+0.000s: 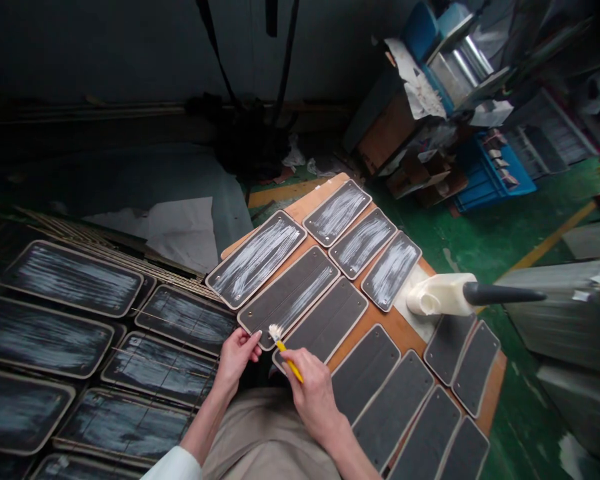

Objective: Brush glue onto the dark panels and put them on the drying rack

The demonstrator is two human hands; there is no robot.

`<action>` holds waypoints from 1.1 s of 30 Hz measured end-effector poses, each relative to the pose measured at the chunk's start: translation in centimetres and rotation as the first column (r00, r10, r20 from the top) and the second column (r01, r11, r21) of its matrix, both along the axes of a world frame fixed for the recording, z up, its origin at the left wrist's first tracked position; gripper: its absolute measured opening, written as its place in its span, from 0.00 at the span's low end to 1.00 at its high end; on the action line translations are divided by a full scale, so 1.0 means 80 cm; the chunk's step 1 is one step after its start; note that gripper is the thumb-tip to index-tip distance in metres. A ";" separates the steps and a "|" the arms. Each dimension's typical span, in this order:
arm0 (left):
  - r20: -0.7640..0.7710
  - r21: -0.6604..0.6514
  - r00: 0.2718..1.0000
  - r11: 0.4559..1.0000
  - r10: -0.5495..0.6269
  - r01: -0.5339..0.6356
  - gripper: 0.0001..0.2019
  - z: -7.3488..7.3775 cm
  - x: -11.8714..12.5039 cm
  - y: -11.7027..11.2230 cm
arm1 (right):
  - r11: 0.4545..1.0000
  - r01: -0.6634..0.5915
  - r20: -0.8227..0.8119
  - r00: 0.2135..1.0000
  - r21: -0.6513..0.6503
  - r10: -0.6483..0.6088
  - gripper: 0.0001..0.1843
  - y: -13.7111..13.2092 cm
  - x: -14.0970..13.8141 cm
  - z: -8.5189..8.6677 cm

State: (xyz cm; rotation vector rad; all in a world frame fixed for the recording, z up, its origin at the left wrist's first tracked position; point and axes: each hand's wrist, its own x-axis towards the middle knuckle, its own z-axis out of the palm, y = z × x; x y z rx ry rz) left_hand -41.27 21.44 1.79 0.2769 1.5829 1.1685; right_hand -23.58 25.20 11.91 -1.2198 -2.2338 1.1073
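Observation:
My right hand [313,387] is closed round a yellow-handled paintbrush [291,363]. Its whitish bristles touch the lower end of a dark rounded panel [285,290], where a white streak runs along the right side. At that panel's near corner, my left hand [239,353] pinches the edge between thumb and fingers. Beyond lie panels streaked with white, among them one at the upper left [257,260]. Bare dark panels, such as the neighbouring one [325,320], lie to the right. A cream bottle [440,295] with a dark tapered nozzle rests at the board's right edge.
The orange-brown board [380,333] carries the panels. Stacks of white-streaked panels [75,277] with thin sticks between them stand at the left. Across the green floor [465,247] are a blue crate [495,173], cardboard boxes [425,170] and a machine with metal rollers [467,63].

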 end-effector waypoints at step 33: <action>0.010 0.026 0.999 0.999 -0.031 0.031 0.16 -0.009 -0.009 -0.017 | 0.906 0.143 0.116 0.972 0.397 -0.205 0.12 0.155 0.018 -0.033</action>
